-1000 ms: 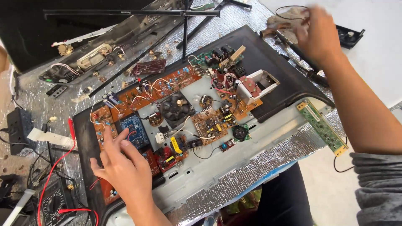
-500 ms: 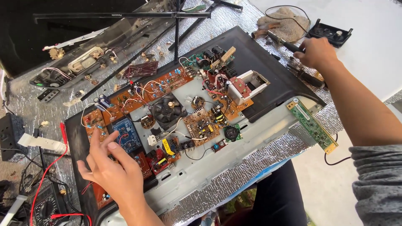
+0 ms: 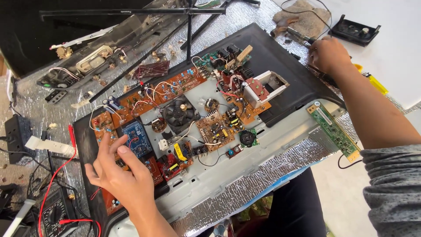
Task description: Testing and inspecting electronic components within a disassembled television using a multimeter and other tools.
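Left hand point(image 3: 117, 175) is down flat on the near-left end of the open chassis point(image 3: 280, 136), fingers spread wide, nothing held: the fingertips press on an orange-brown circuit board point(image 3: 104, 125) and reach the edge of the small blue board point(image 3: 137, 138) just beside it. Right hand point(image 3: 329, 55) is out at the far right corner of the black back panel point(image 3: 267, 48), curled over a dark slim tool point(image 3: 300, 35) that pokes out toward the crumpled tan rag point(image 3: 307, 13); fingers are closed around something there, but whether they truly clamp the tool I cannot tell from this angle.

Middle of the chassis: a black cooling fan point(image 3: 179, 113), a square tan board point(image 3: 215, 129) near it, and a white open box frame point(image 3: 272, 83) further back. A long green strip board point(image 3: 333, 129) hangs off the right edge, just under the right forearm. A yellow-handled tool point(image 3: 375, 83) lies on the white tabletop point(image 3: 394, 39) beyond the arm, and a black tray point(image 3: 354, 30) sits up near the rag.

On the left, a red lead point(image 3: 61, 171) runs down to a multimeter point(image 3: 55, 213), with a black power strip point(image 3: 17, 138) further out on the silver foil sheet point(image 3: 245, 193).
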